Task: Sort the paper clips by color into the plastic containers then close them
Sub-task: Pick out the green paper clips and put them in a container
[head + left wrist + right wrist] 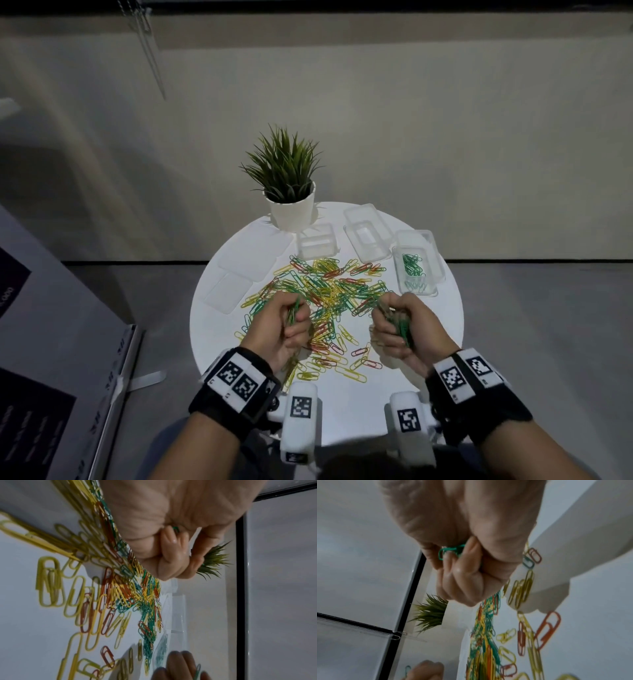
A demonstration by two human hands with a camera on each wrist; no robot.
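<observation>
Both fists: our left hand [285, 327] and right hand [404, 325] each clench green paper clips [400, 324]; three plastic containers [367, 235] beyond.

dim, soft-focus — edges warped

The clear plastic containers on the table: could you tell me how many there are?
3: one beside the plant pot, one to its right, and one at the right edge holding green clips. Lids lie separately at the left.

A round white table [442, 329] bears scattered paper clips [329, 291], clear containers [368, 236], lids [226, 291] and a potted plant [289, 192].
</observation>
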